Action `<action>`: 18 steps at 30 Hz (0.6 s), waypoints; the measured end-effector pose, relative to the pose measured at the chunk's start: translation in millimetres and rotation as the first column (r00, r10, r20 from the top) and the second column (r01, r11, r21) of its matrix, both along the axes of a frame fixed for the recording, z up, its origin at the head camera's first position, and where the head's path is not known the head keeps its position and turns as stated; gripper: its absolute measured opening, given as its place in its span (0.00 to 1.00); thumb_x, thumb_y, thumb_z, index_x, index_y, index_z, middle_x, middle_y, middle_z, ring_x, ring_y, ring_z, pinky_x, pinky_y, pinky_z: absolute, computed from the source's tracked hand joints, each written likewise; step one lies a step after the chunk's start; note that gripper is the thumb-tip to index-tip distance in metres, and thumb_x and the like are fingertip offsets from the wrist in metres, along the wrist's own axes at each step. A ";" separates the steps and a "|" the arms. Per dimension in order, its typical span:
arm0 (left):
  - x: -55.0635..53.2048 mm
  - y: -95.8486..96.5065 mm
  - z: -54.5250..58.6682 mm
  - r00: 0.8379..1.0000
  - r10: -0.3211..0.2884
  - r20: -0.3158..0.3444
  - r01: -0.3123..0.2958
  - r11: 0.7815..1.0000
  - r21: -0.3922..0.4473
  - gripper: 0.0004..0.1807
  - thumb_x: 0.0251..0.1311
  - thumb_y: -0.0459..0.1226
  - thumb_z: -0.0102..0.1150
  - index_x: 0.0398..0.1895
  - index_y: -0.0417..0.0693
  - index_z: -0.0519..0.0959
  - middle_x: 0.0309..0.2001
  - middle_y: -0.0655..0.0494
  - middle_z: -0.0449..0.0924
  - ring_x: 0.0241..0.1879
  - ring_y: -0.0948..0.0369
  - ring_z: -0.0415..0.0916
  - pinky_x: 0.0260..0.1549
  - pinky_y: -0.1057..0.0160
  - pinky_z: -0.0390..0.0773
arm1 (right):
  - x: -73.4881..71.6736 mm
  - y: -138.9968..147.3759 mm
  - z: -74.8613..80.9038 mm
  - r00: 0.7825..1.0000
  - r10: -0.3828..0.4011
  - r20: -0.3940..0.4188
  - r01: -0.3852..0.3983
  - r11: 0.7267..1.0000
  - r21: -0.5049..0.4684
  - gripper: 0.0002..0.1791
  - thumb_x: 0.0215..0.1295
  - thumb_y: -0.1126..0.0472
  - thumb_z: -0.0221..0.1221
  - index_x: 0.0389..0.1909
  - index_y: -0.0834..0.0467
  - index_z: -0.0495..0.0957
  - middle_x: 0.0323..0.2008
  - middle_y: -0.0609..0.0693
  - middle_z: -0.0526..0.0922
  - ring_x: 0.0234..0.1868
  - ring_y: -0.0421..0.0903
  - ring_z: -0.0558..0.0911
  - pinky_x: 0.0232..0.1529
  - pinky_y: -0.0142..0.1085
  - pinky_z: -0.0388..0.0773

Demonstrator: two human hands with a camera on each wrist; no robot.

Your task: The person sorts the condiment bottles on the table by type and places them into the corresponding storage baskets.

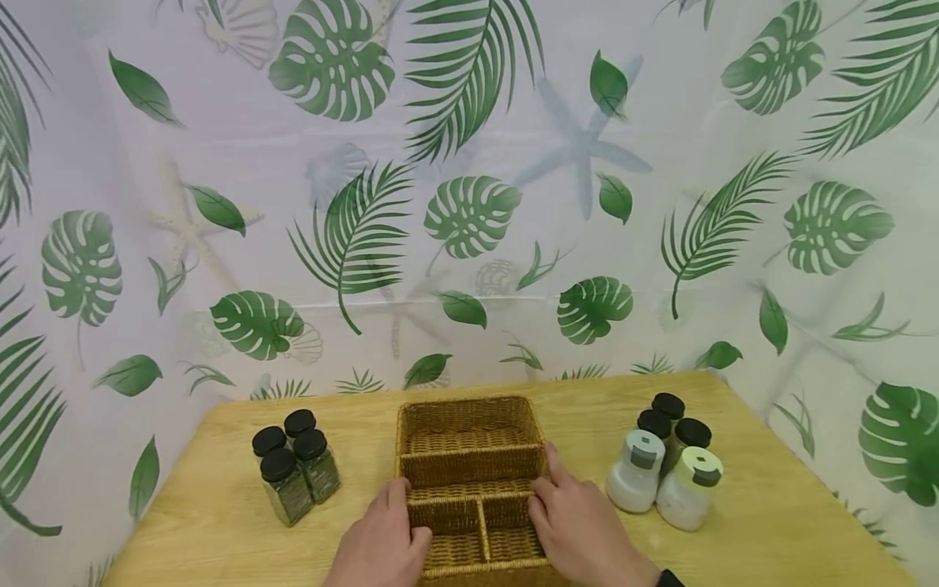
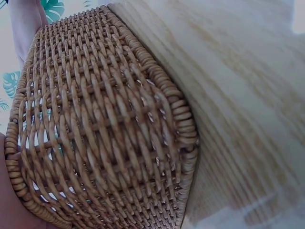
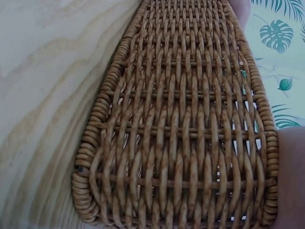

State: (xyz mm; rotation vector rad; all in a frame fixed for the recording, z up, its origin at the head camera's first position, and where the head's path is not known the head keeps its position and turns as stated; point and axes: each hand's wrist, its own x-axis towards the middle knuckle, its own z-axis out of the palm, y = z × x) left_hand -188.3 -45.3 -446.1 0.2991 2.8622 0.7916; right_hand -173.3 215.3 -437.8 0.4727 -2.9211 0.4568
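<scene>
Wicker basket (image 1: pixel 475 470) is sitting on the bench (image 1: pixel 198 514); remotely, I am watching the left hand (image 1: pixel 383 536) and right hand (image 1: pixel 579 526) gripping its opposite sides, black-lidded jars (image 1: pixel 289 494) standing leftward.

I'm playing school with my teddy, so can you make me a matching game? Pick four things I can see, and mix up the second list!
Things:
1. basket
2. four jars
3. two white bottles
4. wall cloth

Mixed up:
A. to the right of the basket
B. printed with green leaves
C. held between the left hand and the right hand
D. to the left of the basket

Right pairs: 1-C, 2-D, 3-A, 4-B
</scene>
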 end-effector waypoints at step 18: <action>-4.7 -14.5 -2.7 1.000 -0.009 0.004 0.008 0.996 0.085 0.42 0.64 0.50 0.46 0.74 0.38 0.46 0.65 0.36 0.61 0.55 0.42 0.67 0.40 0.45 0.75 | -7.3 -11.8 -2.1 0.992 -0.079 0.099 0.075 0.996 0.042 0.19 0.71 0.50 0.48 0.50 0.56 0.81 0.69 0.65 0.57 0.25 0.44 0.79 0.32 0.49 0.79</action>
